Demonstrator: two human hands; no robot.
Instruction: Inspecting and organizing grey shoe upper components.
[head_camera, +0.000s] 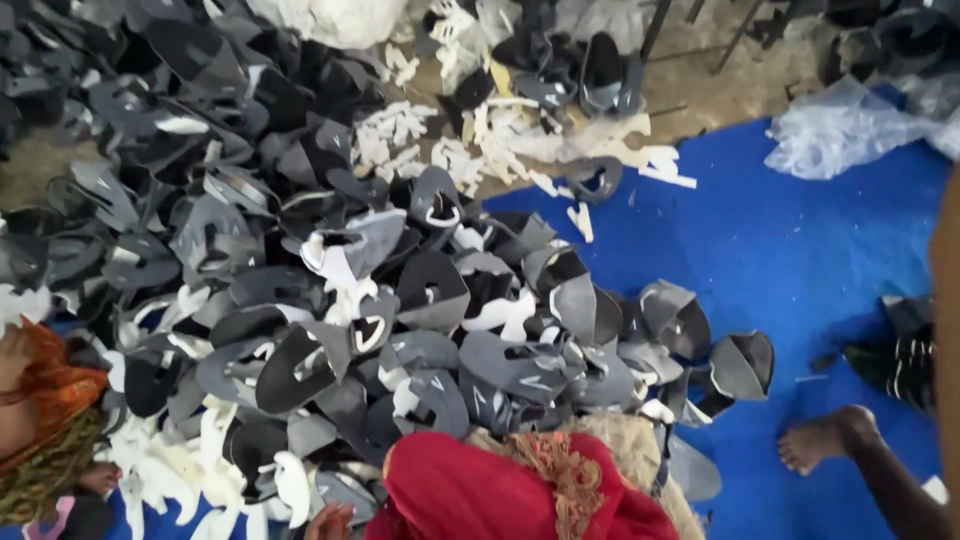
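Head view, looking straight down: a vast heap of grey and black shoe-upper pieces (400, 300) covers most of the floor, spilling onto a blue mat (800, 260). White offcuts (480, 140) trail through the pile toward bare ground at the top, and a crumpled clear plastic bag (840, 130) lies at the mat's far corner. A red cloth (480, 495) fills the bottom edge. Another person's bare foot (825, 440) rests on the mat at right; an orange-clad figure (45, 400) sits at left. Only 1 hand (330, 520) shows, fingertips touching the heap's near edge beside the red cloth; which hand it is, and whether it pinches anything, cannot be told. Sorting here likely goes best lifting single pieces from that near edge.
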